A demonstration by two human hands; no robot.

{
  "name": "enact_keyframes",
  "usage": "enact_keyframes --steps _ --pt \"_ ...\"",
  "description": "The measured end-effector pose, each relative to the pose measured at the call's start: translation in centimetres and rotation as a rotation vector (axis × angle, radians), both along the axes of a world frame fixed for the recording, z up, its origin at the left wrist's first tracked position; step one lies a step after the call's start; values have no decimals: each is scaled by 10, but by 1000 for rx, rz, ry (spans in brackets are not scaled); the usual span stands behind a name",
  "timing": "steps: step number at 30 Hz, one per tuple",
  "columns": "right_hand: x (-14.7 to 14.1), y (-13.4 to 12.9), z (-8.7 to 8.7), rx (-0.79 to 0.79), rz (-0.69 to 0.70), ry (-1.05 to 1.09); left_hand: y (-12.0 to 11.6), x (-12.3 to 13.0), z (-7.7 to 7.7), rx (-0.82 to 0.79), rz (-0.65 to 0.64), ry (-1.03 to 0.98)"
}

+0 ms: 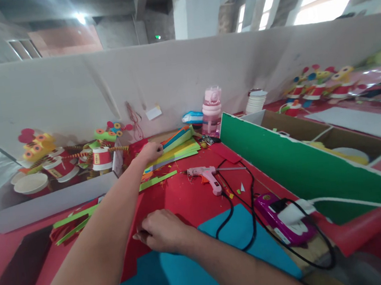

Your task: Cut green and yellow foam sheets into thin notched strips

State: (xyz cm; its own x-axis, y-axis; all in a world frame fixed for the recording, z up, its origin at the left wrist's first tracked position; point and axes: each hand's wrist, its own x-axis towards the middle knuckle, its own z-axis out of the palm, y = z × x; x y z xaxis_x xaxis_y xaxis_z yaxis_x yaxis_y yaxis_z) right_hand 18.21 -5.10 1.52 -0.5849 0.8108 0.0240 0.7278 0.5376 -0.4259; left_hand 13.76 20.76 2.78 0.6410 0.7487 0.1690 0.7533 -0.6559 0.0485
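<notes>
My left hand (152, 152) reaches out to the left end of a stack of coloured paper strips (179, 138), its fingers closed; what they hold, if anything, is too small to tell. Yellow and green strips (178, 155) lie beside it. Nearer to me, my right hand (160, 229) is curled over the red table surface (172, 199), just above blue paper sheets (177, 277); its fingertips are partly hidden. To the right of both hands a pink glue gun (207, 175) lies on its side with a black cord.
At left, a white box (56, 199) holds paper-cup figures (60, 167). At right stand a green-sided box (291, 168) and a purple power unit (283, 219) with cables. A pink bottle (211, 111) and stacked white cups (256, 102) stand near the white partition (170, 76).
</notes>
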Motion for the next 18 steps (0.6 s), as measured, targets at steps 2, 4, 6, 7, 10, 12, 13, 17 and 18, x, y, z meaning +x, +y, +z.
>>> enact_keyframes --steps 2,4,6,7,10,12,13,17,18 --pt "0 0 2 -14 -6 -5 2 0 0 1 1 -1" --pt "0 0 2 -20 -8 -5 4 -1 -1 9 0 1" --pt "0 0 2 -16 -5 -2 6 -1 -2 23 -3 4" --pt "0 0 1 -14 -3 -1 7 -2 -2 30 -1 6" --pt "0 0 -1 -2 -1 0 9 -3 -3 51 11 15" --pt "0 0 -1 10 -1 2 9 -3 -3 60 23 14" --pt "0 -1 -1 15 -4 3 9 -4 -3 62 28 11" --pt "1 1 -1 5 -10 2 7 -5 -2 60 56 -13" --pt "1 2 -2 2 -10 3 6 -5 -2 57 61 -20"
